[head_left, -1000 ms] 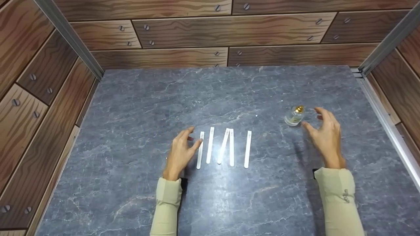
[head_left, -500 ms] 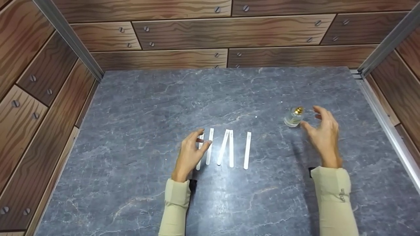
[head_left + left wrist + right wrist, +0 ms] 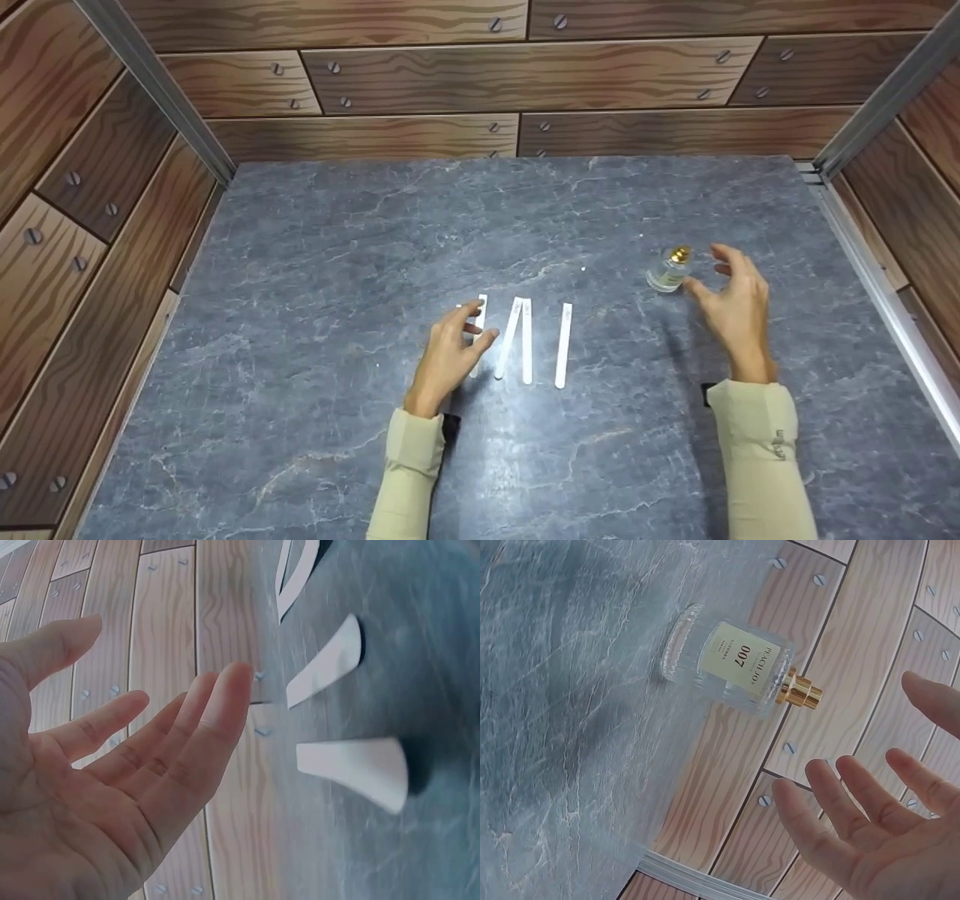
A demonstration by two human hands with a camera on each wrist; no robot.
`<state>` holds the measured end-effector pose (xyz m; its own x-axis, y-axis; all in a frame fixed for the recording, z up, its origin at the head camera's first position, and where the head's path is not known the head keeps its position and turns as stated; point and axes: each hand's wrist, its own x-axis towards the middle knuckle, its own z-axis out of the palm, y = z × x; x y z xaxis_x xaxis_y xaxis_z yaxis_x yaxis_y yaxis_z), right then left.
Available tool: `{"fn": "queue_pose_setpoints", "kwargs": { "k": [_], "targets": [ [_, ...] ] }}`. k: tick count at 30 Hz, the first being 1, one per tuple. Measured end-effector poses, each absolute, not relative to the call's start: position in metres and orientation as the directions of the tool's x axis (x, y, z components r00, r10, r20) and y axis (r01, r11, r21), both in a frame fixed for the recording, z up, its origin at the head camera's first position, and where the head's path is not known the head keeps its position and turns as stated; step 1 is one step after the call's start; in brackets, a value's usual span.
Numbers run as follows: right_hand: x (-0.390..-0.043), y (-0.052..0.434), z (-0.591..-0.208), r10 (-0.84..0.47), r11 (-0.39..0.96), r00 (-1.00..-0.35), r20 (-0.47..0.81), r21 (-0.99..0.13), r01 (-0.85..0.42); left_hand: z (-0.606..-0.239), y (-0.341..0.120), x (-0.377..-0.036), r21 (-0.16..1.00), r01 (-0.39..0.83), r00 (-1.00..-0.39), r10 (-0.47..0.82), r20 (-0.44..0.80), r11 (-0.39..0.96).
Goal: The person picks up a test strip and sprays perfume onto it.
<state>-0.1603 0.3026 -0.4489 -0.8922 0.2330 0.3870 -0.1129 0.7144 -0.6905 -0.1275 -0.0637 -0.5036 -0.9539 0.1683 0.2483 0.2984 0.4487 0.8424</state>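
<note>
My left hand [image 3: 450,356] hovers over the left end of a row of several narrow white paper strips, its fingers relaxed and apart. It hides much of the two leftmost strips in the head view. Two middle strips, one slanted [image 3: 508,339] and one straight [image 3: 527,341], meet at their far ends, and a lone strip [image 3: 563,345] lies to their right. Further right stands a clear glass perfume bottle [image 3: 666,279] with a gold spray top and pale label [image 3: 741,658]. My right hand [image 3: 735,311] is just right of the bottle, fingers loosely spread, holding nothing.
The work surface is a grey marbled tabletop [image 3: 337,225]. Wood-patterned panels [image 3: 420,75] wall it at the back and both sides, with metal rails [image 3: 885,300] along the corners and right edge. Tiny white specks [image 3: 583,268] lie near the middle.
My left hand has moved right, from beside the leftmost strip to over the two left strips. My right hand stays beside the bottle with hardly any shift; strips and bottle lie as before.
</note>
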Motion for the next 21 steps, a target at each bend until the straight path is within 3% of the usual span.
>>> {"fn": "queue_pose_setpoints", "kwargs": {
  "k": [21],
  "targets": [
    [-0.171, 0.3, -0.456, 0.25, 0.712, -0.904, 0.347, -0.699, -0.072, -0.511, -0.035, -0.123, 0.913, 0.202, -0.951, 0.293, 0.096, 0.355]
  ]
}}
